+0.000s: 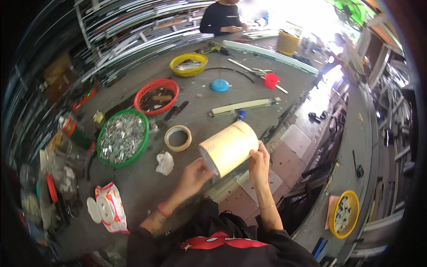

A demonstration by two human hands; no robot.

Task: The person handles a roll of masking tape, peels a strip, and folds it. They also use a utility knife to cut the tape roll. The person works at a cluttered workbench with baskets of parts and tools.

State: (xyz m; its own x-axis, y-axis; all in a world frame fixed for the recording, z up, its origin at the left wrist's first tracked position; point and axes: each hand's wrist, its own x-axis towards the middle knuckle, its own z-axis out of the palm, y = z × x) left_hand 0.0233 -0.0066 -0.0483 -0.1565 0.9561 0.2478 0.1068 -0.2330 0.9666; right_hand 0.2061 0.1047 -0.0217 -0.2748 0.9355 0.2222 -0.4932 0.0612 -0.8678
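Note:
A wide cream-yellow roll (229, 149), like a roll of tape or film, is held tilted above the table's near edge. My left hand (196, 173) grips it at its left end, with the fingertips partly hidden behind it. At the right end, my right hand (259, 163) holds it with the thumb on the outside. A narrower tan tape roll (178, 138) lies flat on the table left of it, beside a crumpled white tissue (164, 163). Beyond the big roll sits a pale flat bar (242, 107).
Baskets of metal parts stand leftward: green (100, 147), red (138, 95) and yellow (173, 66). A wipes pack (111, 208) and spray can (75, 134) are near left. Another yellow basket (354, 212) rests on the right-hand bench. A person (220, 20) works across the table.

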